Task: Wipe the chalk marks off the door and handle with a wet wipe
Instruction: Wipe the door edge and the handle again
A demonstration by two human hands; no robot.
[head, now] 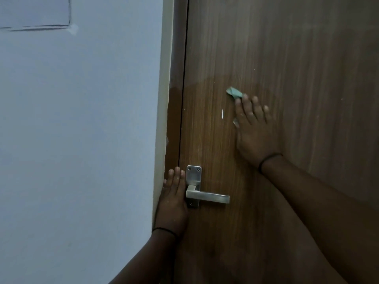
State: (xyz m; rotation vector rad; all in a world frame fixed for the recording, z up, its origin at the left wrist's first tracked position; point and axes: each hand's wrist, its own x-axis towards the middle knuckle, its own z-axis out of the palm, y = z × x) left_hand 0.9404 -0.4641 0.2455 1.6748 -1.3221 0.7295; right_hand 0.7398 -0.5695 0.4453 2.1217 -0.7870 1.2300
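Observation:
A brown wooden door [297,58] fills the right of the view. My right hand [253,128] lies flat on it with straight fingers and presses a crumpled pale green wet wipe [234,92] against the wood; most of the wipe is hidden under my palm. A short white chalk mark [222,114] sits just left of that hand. Lower down is the silver lever handle [207,196] on its metal plate. My left hand [173,199] rests flat with straight fingers on the door's edge, right beside the plate.
A pale blue-white wall [78,130] takes up the left half, meeting the brown door frame [174,99]. A rectangular panel outline [34,25] shows at the wall's top left. A damp-looking darker patch spreads across the door's middle.

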